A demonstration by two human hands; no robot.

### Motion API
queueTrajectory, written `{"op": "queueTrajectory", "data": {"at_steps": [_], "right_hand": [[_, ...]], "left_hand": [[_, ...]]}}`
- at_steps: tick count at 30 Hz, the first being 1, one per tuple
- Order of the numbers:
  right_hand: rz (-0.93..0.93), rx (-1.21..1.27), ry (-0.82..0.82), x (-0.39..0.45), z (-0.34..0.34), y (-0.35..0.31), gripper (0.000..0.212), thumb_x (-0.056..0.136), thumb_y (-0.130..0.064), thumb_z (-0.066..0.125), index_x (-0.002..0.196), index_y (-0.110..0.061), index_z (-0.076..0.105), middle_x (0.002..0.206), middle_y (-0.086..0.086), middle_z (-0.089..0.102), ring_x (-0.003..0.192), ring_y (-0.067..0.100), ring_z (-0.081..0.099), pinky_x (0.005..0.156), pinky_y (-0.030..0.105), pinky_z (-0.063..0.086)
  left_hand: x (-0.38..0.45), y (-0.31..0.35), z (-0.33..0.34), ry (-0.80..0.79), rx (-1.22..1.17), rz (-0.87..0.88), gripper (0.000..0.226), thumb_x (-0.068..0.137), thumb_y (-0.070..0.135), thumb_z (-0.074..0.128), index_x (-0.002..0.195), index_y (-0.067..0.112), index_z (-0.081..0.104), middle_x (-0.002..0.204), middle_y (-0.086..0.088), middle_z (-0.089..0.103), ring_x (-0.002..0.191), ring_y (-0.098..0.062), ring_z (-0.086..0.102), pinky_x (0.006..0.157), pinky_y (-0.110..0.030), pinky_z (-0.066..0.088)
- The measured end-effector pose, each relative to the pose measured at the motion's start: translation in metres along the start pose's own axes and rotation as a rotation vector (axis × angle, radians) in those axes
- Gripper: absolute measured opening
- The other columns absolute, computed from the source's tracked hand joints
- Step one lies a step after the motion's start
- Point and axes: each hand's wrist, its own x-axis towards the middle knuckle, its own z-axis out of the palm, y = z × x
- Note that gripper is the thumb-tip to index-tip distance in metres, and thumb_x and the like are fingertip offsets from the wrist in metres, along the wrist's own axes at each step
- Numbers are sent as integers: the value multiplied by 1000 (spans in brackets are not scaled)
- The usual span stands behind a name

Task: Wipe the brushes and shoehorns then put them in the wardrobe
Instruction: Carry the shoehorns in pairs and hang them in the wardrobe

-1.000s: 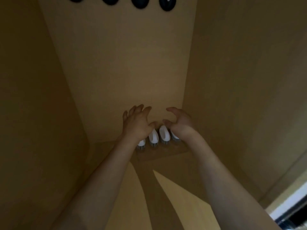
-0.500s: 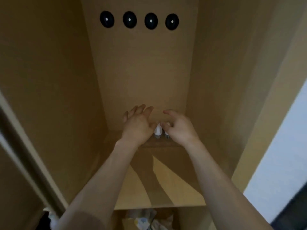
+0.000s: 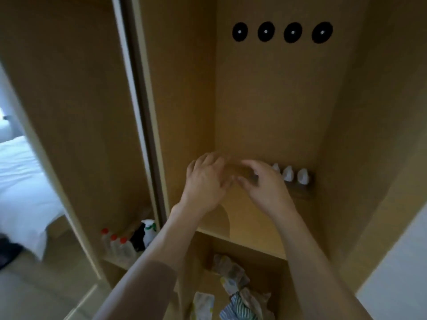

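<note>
Three white brushes [image 3: 288,173] stand bristles-down in a row at the back right of the wardrobe shelf [image 3: 254,229], against the back panel. My left hand [image 3: 204,181] and my right hand [image 3: 262,184] hover close together over the shelf, just left of the row. The right hand's knuckles cover the row's left end. Both hands are motion-blurred, with fingers loosely curled and nothing visibly held. No shoehorn is in view.
Several black round discs [image 3: 279,32] sit high on the back panel. The compartment below holds crumpled cloths [image 3: 238,289]. Left of the divider [image 3: 159,135], a lower shelf carries red-capped bottles [image 3: 115,244] and a spray bottle [image 3: 149,229]. A white bed [image 3: 20,181] lies far left.
Both hands have come off the brushes and shifted left of the row. My view has pulled back and swung left, showing the left compartment, the bed and the lower shelf.
</note>
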Motion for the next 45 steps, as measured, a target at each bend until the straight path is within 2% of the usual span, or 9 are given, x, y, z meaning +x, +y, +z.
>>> {"op": "queueTrajectory", "data": {"at_steps": [4,8,11,12,16,27,34,41,45], "right_hand": [[-76,42,-53,-2,33,-51,44,97,-39,61,139,-31,52,143,-8,53,132,14,48,106,31,40],[-129,125,-137,-11,80,-122,46,96,-37,62,140,-35,50,146,-10,49,135,13,45,100,29,39],[-183,197,-208,-24,121,-185,43,97,-39,60,139,-37,50,148,-10,48,133,14,47,88,20,38],[-199,209,-228,-32,134,-208,43,97,-40,59,139,-37,50,148,-10,48,133,14,47,87,21,38],[-301,286,-308,-64,189,-298,44,97,-39,60,140,-35,51,148,-10,48,134,13,46,95,25,37],[-501,414,-537,-138,318,-496,43,94,-33,66,136,-29,57,138,-1,57,122,15,54,91,19,35],[-599,485,-640,-143,403,-586,41,93,-32,66,133,-24,61,131,-1,63,118,14,57,88,18,36],[-724,543,-787,-118,518,-684,44,93,-34,66,136,-25,58,135,0,61,122,17,56,103,29,42],[-776,547,-819,-80,575,-749,46,93,-37,65,137,-28,56,135,-2,58,119,16,56,92,23,37]], "left_hand": [[-40,-43,-40,62,-4,-114,54,93,45,56,144,32,39,152,4,37,142,-23,31,115,-47,22],[-92,-99,-90,143,46,-252,52,94,42,56,143,34,41,153,5,37,144,-22,27,116,-47,20],[-141,-145,-135,196,95,-361,49,95,45,53,142,35,42,152,8,38,142,-19,28,116,-46,21],[-159,-160,-151,209,110,-396,48,95,46,53,141,36,42,152,10,38,142,-19,30,117,-47,23],[-235,-222,-214,253,193,-556,49,96,47,51,143,35,41,154,6,37,143,-21,31,117,-49,25],[-404,-345,-340,372,317,-874,49,93,42,57,140,31,47,149,5,43,135,-21,40,111,-43,29],[-457,-421,-379,446,365,-1054,51,92,41,60,140,29,48,148,2,45,135,-22,42,110,-49,35],[-476,-534,-415,462,436,-1219,51,94,41,58,142,28,45,150,3,43,138,-20,39,113,-47,32],[-462,-606,-450,489,496,-1266,51,93,39,59,141,26,46,147,2,46,136,-19,41,114,-45,31]]}}
